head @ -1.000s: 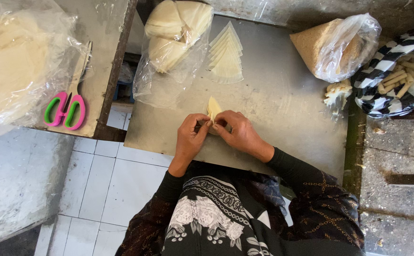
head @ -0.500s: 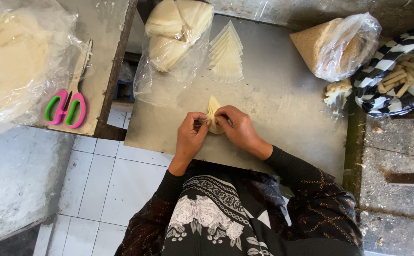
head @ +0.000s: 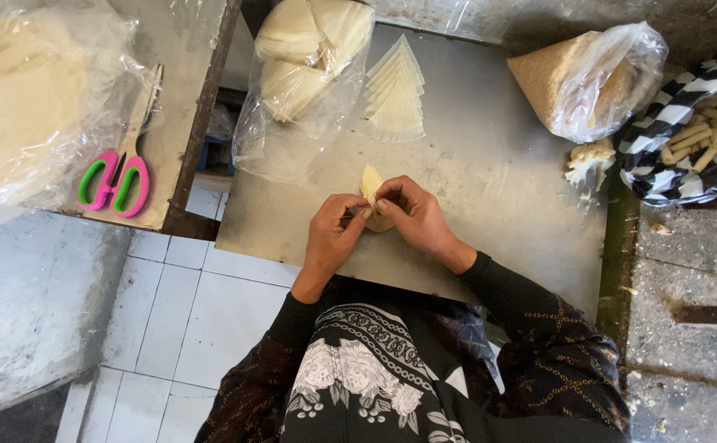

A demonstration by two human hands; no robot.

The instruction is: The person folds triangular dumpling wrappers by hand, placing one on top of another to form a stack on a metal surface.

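Fingertips of my left hand (head: 334, 234) and right hand (head: 412, 215) pinch a pale folded wrapper (head: 371, 184) between them, resting on the metal worktop (head: 498, 176). Its long axis runs away from me, point toward the stack of triangular wrappers (head: 395, 98) beyond. Bare worktop lies right of the wrapper; the near edge is close behind my wrists.
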